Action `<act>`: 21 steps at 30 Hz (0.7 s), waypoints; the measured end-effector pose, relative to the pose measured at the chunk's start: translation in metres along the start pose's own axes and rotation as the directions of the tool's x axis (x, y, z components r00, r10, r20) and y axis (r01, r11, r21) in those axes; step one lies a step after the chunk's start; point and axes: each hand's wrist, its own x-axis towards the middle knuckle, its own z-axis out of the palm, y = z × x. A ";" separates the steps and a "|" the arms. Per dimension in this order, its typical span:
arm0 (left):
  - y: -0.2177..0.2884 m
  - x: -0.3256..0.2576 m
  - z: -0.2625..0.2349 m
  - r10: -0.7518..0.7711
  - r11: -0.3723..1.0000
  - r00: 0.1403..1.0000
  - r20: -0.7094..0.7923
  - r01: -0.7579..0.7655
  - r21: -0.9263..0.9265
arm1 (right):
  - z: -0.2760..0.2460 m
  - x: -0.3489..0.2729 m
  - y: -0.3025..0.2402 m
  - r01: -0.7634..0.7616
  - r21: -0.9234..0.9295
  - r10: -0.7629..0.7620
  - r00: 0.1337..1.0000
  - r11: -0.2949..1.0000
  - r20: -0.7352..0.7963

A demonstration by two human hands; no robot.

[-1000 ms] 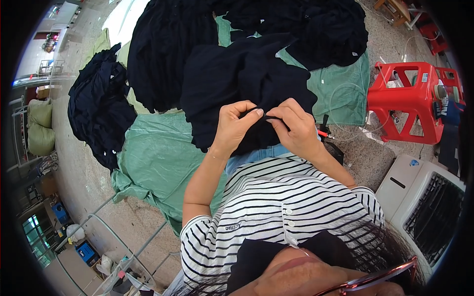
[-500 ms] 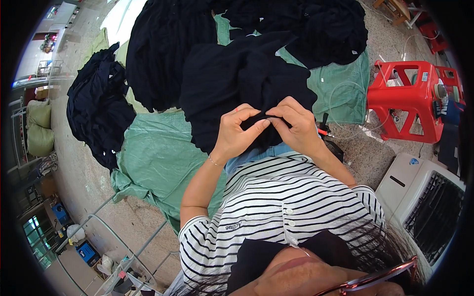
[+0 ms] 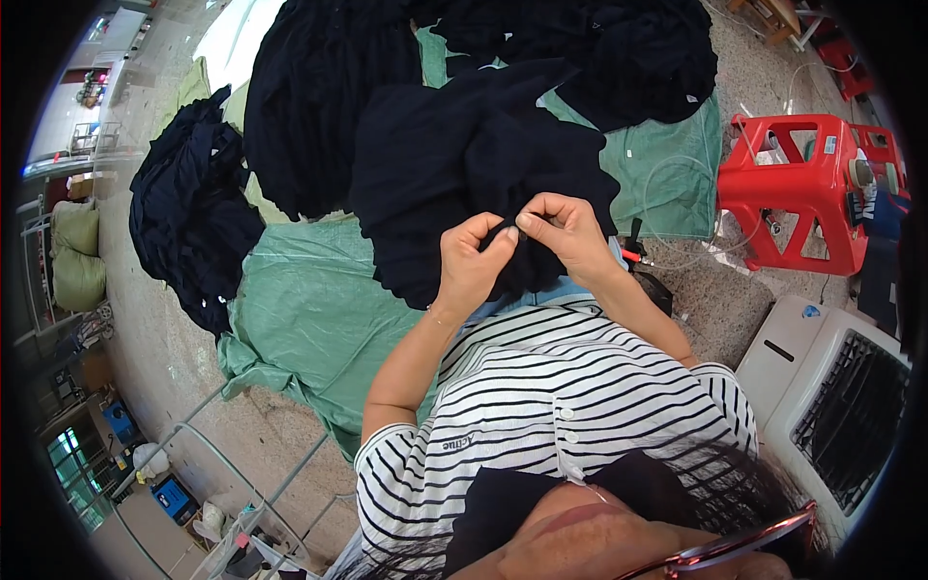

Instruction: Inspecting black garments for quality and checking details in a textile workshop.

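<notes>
A dark navy cloth garment (image 3: 435, 159) with a wavy edge lies spread over my lap. My left hand (image 3: 472, 259) pinches a small fold at its near part between thumb and forefinger. Right beside it, my right hand (image 3: 565, 235) pinches the same fold, its thumb and fingertips almost meeting the left ones. Both hands are closed on the cloth. The rest of the garment drapes away in loose folds. Whether anything small sits between the fingertips is too fine to make out.
More dark cloth lies in heaps ahead (image 3: 319, 106) and at the left (image 3: 188, 213), on green woven sheeting (image 3: 319, 290). A red plastic stool (image 3: 793, 193) stands at the right, above a white air cooler (image 3: 822, 387). Metal tubing (image 3: 227, 464) runs at lower left.
My left hand has shifted slightly right and my right hand slightly left, so they are closer together. Both still pinch the cloth.
</notes>
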 end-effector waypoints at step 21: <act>0.044 0.039 -0.002 -0.180 0.939 0.953 0.245 0.241 -0.246 | -0.004 -0.022 -0.048 0.153 -0.557 -0.150 0.987 0.817 0.051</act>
